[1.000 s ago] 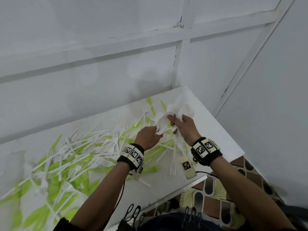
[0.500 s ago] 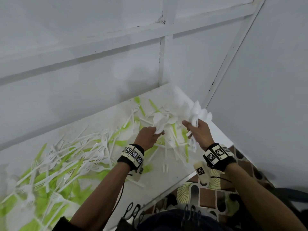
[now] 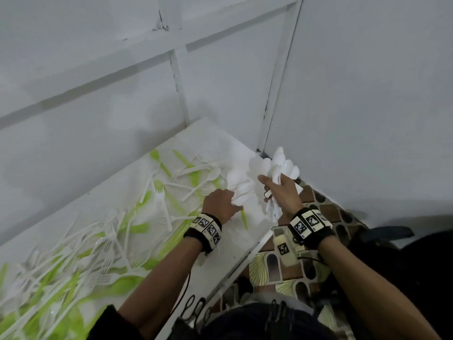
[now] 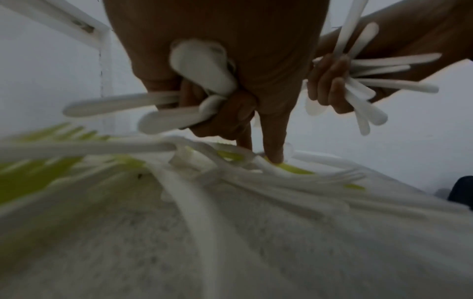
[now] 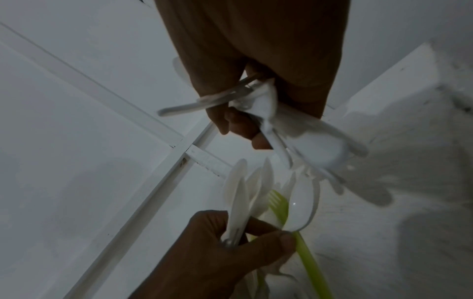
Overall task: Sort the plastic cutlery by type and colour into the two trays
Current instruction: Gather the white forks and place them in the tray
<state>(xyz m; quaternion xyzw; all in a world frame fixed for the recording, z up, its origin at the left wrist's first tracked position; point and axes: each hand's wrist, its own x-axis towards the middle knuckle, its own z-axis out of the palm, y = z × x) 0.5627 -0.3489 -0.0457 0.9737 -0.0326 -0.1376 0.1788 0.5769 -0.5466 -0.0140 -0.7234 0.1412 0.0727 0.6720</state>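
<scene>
On the white table [image 3: 221, 253] lies a wide scatter of white and green plastic forks and spoons [image 3: 98, 241]. My left hand [image 3: 219, 204] is low over the table's right end and grips a few white spoons [image 3: 239, 185]. In the left wrist view its forefinger [image 4: 274, 153] points down onto the pile. My right hand [image 3: 282, 190] is just right of it, above the table's edge, and grips a thick bundle of white spoons [image 3: 279, 165], bowls up. In the right wrist view a green fork [image 5: 281, 210] sits beside the left hand's spoons. No tray is in view.
White panelled walls meet in a corner [image 3: 259, 148] right behind the hands. The table's front edge runs diagonally, with patterned floor tiles [image 3: 267, 268] below it on the right. Cutlery is densest at the lower left.
The two hands held one bunch of white spoons together; the right hand has drawn its bundle off to the right and higher. The left hand stays low over the pile.
</scene>
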